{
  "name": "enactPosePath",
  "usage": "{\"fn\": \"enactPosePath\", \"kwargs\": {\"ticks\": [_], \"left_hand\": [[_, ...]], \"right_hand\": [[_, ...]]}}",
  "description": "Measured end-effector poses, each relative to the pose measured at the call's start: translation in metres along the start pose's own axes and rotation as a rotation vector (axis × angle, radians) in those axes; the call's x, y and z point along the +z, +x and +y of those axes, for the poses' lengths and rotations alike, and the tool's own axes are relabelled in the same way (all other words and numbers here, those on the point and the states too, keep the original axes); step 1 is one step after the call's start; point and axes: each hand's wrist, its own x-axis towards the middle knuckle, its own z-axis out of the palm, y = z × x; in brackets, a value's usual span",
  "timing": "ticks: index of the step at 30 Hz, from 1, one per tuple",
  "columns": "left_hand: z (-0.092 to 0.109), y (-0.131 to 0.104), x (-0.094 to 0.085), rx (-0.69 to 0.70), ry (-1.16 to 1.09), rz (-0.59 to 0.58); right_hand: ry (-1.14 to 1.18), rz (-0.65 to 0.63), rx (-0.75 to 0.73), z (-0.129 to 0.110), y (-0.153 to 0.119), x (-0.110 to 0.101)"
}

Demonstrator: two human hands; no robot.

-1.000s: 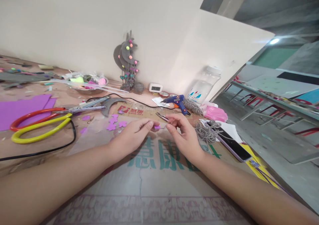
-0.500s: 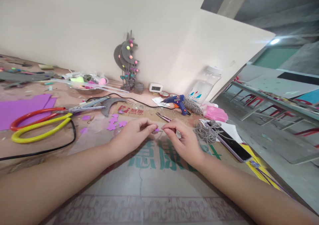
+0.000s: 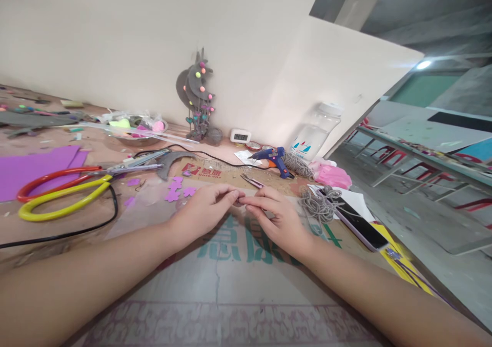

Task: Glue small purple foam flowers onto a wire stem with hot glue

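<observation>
My left hand [image 3: 209, 206] pinches a small purple foam piece between thumb and fingertips; the piece is now mostly covered by fingers. My right hand [image 3: 279, 216] meets those fingertips, its index finger stretched across and its thumb just below; what lies between them is hidden. Both hands are over the cardboard sheet [image 3: 230, 285] with green printing. Left of my left hand are several purple flower-shaped cutouts [image 3: 173, 189]. Tweezers [image 3: 251, 181] lie just beyond my right hand. A blue hot glue gun [image 3: 274, 158] sits farther back.
At left lie red-and-yellow-handled scissors [image 3: 65, 193], purple foam sheets [image 3: 38, 172] and a black cable [image 3: 77, 236]. Grey cord [image 3: 321, 203] and a phone [image 3: 357, 221] are on the right. A decorated grey moon ornament [image 3: 196, 90], a small clock [image 3: 240, 135] and a clear bottle [image 3: 315, 131] stand by the wall.
My right hand has moved slightly left, and its fingers now touch my left fingertips. The purple piece, visible before, is now largely covered.
</observation>
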Motion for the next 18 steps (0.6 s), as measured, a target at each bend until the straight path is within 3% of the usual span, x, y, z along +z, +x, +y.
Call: {"fn": "enactPosePath", "kwargs": {"ticks": [7, 13, 18], "left_hand": [[0.0, -0.001, 0.0, -0.013, -0.027, 0.009], [0.004, -0.001, 0.002, -0.035, -0.036, 0.047], [0.007, -0.004, 0.003, 0.053, -0.007, -0.013]], "right_hand": [[0.017, -0.002, 0.037, -0.007, 0.001, -0.003], [0.122, 0.14, 0.391, -0.006, 0.001, -0.004], [0.169, 0.026, 0.408, 0.003, 0.011, -0.004]]}}
